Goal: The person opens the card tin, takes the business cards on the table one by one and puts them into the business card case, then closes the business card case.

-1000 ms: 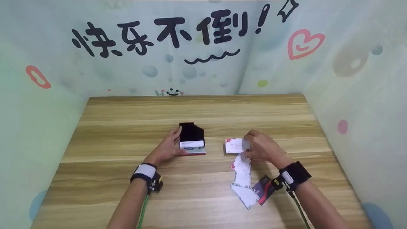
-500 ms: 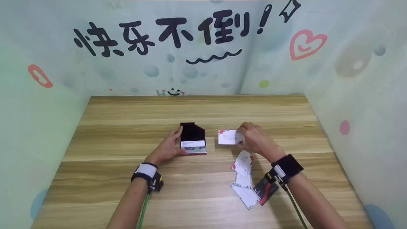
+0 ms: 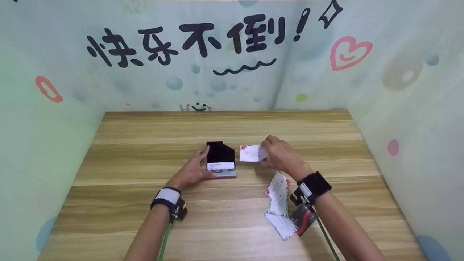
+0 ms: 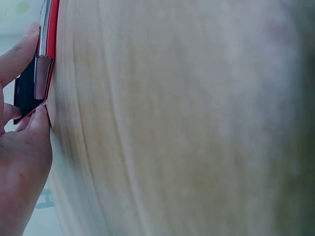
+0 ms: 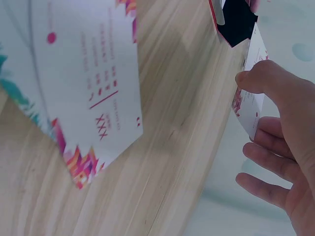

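My left hand (image 3: 193, 167) grips the left side of a card case (image 3: 222, 154) with its black-lined lid raised. Red edging shows on the case (image 4: 51, 34) in the left wrist view, and a white card sits in its lower part. Right of the case, my right hand (image 3: 282, 155) pinches a white business card (image 3: 251, 153) with pink-red floral corners. In the right wrist view the thumb lies over the face of this card (image 5: 255, 69) and the fingers are behind it. A small gap separates the card from the case.
Several white floral cards (image 3: 278, 186) lie overlapping on the wooden table (image 3: 145, 145), below my right hand. A dark card (image 3: 303, 219) with a red stripe lies beside them, partly under the right wrist camera. Printed cloth walls (image 3: 145, 87) enclose the table.
My right hand has lifted the floral card off the loose cards and carried it left and away from me, toward the case. The left hand and case stay nearly still.
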The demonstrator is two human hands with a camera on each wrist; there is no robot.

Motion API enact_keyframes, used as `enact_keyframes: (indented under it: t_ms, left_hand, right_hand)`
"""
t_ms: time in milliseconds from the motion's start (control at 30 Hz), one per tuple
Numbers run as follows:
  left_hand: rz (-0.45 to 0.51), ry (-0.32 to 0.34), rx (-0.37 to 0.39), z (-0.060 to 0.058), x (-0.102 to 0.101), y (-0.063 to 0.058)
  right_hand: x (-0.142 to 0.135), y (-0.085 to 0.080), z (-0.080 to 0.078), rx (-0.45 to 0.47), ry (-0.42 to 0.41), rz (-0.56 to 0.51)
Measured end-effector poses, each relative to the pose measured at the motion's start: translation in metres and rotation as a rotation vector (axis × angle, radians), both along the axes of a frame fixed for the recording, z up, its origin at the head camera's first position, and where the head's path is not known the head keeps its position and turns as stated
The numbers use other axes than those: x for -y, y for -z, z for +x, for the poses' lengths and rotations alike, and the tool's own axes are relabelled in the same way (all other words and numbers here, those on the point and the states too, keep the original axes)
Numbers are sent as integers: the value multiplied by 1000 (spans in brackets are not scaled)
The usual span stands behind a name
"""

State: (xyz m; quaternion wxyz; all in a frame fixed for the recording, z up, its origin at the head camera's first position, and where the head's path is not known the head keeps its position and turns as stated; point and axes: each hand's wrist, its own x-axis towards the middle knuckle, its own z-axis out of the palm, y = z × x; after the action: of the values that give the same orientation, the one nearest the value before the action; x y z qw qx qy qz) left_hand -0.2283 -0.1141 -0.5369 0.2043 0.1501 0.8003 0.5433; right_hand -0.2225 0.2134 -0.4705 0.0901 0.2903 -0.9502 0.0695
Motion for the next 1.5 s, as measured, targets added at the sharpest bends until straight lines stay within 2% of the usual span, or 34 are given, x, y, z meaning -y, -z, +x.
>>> enact_keyframes:
  t_ms: [300, 500, 700, 1033, 1333, 1500]
  left_hand:
    - [-15, -1, 5, 0, -1, -3]
    - [-3, 13, -36, 0, 0, -4]
    - [5, 5, -23, 1, -1, -2]
    - [-35, -16, 24, 1, -2, -5]
    - [-25, -15, 20, 0, -3, -5]
    - [-70, -15, -20, 0, -3, -3]
  right_hand:
    - [18, 7, -8, -13, -8, -26]
    - [33, 9, -10, -28, -9, -49]
    - [51, 10, -10, -52, -30, 0]
    - [76, 11, -11, 39, -7, 58]
    - [91, 16, -10, 72, 21, 116]
    - [96, 22, -9, 81, 15, 111]
